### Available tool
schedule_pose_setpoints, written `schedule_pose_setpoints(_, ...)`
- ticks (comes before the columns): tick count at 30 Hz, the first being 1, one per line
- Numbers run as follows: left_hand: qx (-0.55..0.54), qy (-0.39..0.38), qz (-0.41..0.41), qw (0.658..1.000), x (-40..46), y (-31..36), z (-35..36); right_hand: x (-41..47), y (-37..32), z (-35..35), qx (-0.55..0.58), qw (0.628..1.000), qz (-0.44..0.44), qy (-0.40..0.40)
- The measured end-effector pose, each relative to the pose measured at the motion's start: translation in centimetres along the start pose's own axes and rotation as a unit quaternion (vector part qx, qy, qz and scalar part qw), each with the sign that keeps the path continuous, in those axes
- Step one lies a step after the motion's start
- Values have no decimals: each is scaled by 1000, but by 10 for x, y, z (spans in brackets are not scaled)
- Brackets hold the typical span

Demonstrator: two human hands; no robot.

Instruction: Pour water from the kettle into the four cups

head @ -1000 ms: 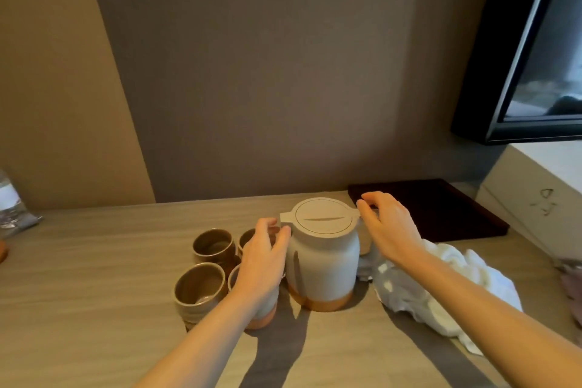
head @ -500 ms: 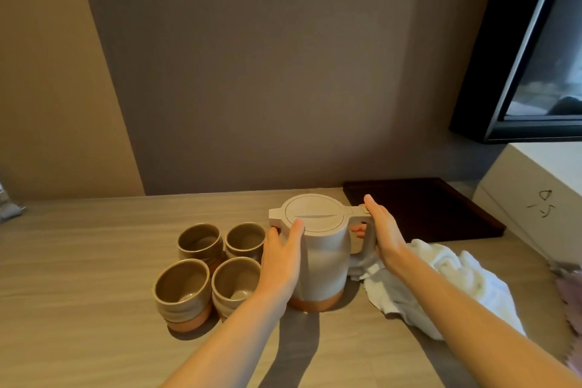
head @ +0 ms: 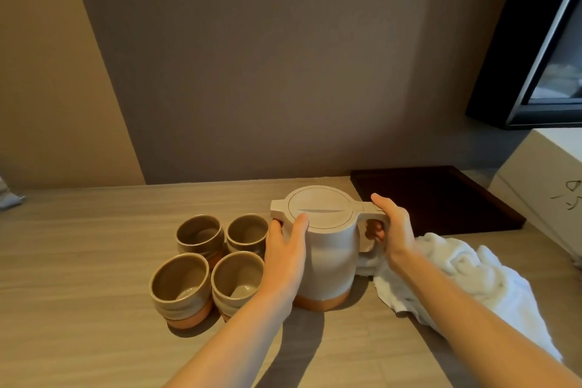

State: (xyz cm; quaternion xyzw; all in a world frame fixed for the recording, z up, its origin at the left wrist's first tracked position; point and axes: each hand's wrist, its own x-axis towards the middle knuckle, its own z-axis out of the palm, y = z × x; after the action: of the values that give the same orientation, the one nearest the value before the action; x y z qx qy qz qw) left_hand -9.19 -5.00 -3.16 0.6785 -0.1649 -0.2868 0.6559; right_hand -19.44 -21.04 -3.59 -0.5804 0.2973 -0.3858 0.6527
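A pale ceramic kettle (head: 330, 255) with a flat lid and an orange base stands upright on the wooden counter (head: 78, 261). My right hand (head: 393, 230) is wrapped around its handle on the right. My left hand (head: 285, 257) presses flat against the kettle's left side, thumb near the lid's rim. Just left of the kettle stand several brown cups in a tight square: back left (head: 200, 235), back right (head: 247, 233), front left (head: 181, 288), front right (head: 236, 283). All stand upright with open mouths; I cannot tell whether they hold water.
A crumpled white towel (head: 466, 277) lies right of the kettle under my right forearm. A dark tray (head: 441, 198) sits behind it against the wall. A white box (head: 548, 186) stands at the far right, under a dark screen (head: 551, 41).
My right hand has closed around the kettle's handle. My left hand moved from over the cups onto the kettle's side. The view shifted, so the cups show fully.
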Motion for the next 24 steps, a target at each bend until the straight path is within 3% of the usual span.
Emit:
schedule_pose_setpoints(12,-19,-11,-11,1000,-21,13,-2,-26,-38,3,62,998,3,33)
schedule_pose_setpoints(24,38,-75,108,991,-49,56,-42,-77,-101,25,82,991,-7,108)
